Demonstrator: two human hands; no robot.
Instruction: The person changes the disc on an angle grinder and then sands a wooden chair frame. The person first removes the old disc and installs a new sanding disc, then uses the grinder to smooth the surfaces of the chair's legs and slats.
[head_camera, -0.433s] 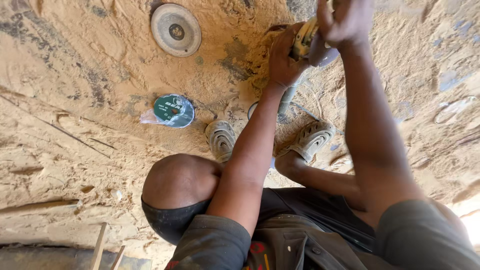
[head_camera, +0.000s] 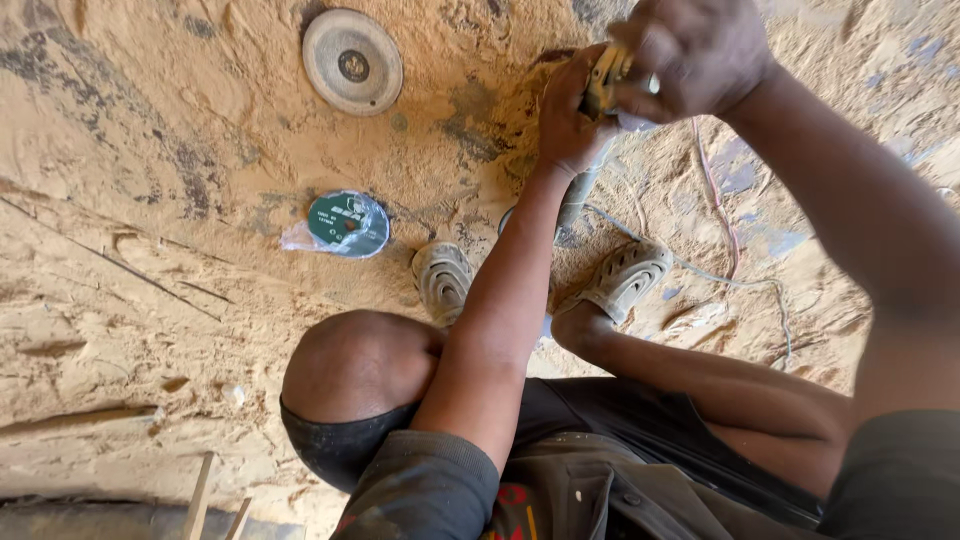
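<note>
The yellow tool is almost wholly covered by the fingers of both hands, so its kind cannot be told. The right hand is cut off by the top edge above its knuckles. Below the left hand, a grey body (perhaps the tool's housing) vanishes behind the forearm. Print on the green disc, well left of the fingers, is too small to read.

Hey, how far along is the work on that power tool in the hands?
Done: a grey disc lies loose on the sand, apart from the hands. In hand: the left hand and the right hand both grip the yellow power tool. Left: the green disc sits untouched in its clear wrapper.
</note>
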